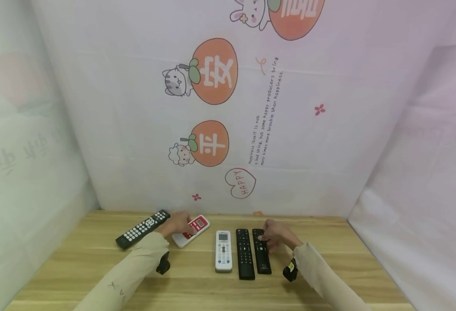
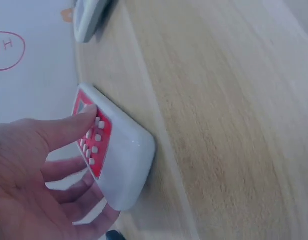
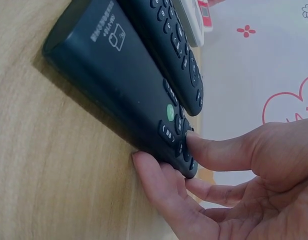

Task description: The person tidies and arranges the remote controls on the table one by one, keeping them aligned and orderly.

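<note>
Sleeves [image 1: 116, 276], 7/5 o'clk. Pinching red-wht remote [image 2: 124, 155] w/ L fingers [image 2: 64, 169], blk remote [image 3: 119, 82] w/ R fingers [image 3: 161, 187]; prob light, stiff; hold edges.

A white remote [image 2: 119, 150] with a red keypad panel sits diagonally, face up, on the table [image 1: 196, 287], and a slim black remote [image 1: 263, 255] further right lies nearly front-to-back, buttons up.

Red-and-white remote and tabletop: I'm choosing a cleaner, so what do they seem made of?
The red-and-white remote looks like hard plastic, smooth with a soft sheen and rounded, molded-looking edges. The tabletop shows pale wood grain; whether solid wood or printed laminate, I can't tell.
</note>
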Demonstrator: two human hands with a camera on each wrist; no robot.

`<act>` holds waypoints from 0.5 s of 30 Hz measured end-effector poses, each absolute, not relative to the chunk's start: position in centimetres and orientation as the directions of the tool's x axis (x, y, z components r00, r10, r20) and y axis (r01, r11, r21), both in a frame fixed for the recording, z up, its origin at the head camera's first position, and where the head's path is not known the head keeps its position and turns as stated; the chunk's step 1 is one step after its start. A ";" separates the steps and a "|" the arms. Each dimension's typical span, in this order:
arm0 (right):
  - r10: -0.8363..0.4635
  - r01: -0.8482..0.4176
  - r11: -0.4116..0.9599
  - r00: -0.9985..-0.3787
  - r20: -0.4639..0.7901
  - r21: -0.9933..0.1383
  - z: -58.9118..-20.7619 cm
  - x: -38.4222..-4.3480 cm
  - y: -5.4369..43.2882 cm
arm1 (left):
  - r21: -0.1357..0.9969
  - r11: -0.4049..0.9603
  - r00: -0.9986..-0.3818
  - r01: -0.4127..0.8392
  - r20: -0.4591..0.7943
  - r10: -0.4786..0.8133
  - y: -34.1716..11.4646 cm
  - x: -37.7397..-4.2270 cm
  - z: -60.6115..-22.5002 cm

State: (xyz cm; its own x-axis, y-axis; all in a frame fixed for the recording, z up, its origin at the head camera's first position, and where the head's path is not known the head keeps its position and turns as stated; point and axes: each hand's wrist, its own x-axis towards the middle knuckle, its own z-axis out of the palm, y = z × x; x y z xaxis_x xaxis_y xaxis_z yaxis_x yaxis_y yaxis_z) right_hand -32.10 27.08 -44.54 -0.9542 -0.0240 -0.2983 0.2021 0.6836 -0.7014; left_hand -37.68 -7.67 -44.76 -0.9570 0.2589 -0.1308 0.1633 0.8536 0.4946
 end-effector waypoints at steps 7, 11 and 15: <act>-0.016 0.208 0.689 -0.954 -0.301 -0.694 -44.8 -32.1 27.0 | 0.558 0.822 -0.969 0.113 -0.119 0.214 -7.7 -37.0 -44.8; -0.011 0.218 0.684 -0.951 -0.309 -0.696 -44.8 -32.2 27.0 | 0.593 0.801 -0.973 0.083 -0.126 0.195 -7.7 -36.7 -44.6; -0.012 0.218 0.681 -0.951 -0.308 -0.699 -44.7 -32.4 27.0 | 0.611 0.789 -0.972 0.064 -0.140 0.187 -7.8 -36.6 -44.2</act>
State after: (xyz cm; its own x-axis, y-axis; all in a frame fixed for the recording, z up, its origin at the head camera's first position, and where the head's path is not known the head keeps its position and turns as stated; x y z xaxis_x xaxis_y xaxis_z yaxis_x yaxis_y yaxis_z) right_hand -32.39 26.97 -44.75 -0.9512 -0.0118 -0.3083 0.2183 0.6805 -0.6995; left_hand -36.56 -7.76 -44.24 -0.9722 0.1873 -0.1403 0.0638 0.7888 0.6113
